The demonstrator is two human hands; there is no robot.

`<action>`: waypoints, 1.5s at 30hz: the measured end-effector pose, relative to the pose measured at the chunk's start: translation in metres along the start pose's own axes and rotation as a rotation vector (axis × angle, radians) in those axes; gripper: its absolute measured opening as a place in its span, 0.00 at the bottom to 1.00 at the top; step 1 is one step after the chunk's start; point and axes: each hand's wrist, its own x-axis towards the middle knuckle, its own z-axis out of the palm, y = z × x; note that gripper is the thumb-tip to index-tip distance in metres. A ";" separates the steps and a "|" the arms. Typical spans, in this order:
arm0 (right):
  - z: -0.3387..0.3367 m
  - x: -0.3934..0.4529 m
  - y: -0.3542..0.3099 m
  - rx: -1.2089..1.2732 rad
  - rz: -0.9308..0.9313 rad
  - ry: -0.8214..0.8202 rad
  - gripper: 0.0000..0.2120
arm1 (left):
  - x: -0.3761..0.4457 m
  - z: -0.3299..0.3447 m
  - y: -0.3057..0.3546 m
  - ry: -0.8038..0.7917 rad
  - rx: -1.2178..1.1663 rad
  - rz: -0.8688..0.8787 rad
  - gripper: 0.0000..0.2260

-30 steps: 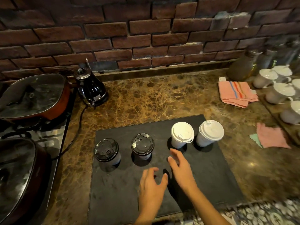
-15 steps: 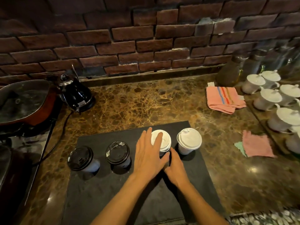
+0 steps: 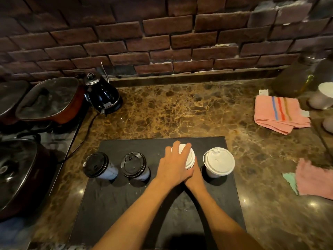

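On the dark mat (image 3: 126, 204) at the counter's (image 3: 180, 109) 6 o'clock, the left hand (image 3: 173, 166) lies spread, fingers nearly straight, over the lid of the white-lidded cup (image 3: 191, 157), the right hand (image 3: 195, 177) against its side at 5 o'clock, grip hidden, with a second white cup (image 3: 219, 162) at its 3 o'clock.

left hand (image 3: 173, 165): palm down, fingers extended | right hand (image 3: 196, 177): beneath left, fingers hidden

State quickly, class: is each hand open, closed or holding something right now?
Left hand: open, laid flat over the third cup's white lid.
Right hand: against that cup's side, fingers hidden; cannot be told.
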 end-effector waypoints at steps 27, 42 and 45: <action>-0.064 -0.129 -0.195 0.709 -0.405 -0.043 0.16 | -0.077 -0.227 -0.024 0.150 -0.810 0.152 0.14; -0.071 -0.138 -0.197 0.713 -0.456 0.072 0.19 | -0.083 -0.238 0.010 -0.039 -0.920 0.186 0.18; -0.074 -0.136 -0.198 0.738 -0.477 0.095 0.20 | -0.085 -0.235 0.015 0.104 -0.789 0.235 0.17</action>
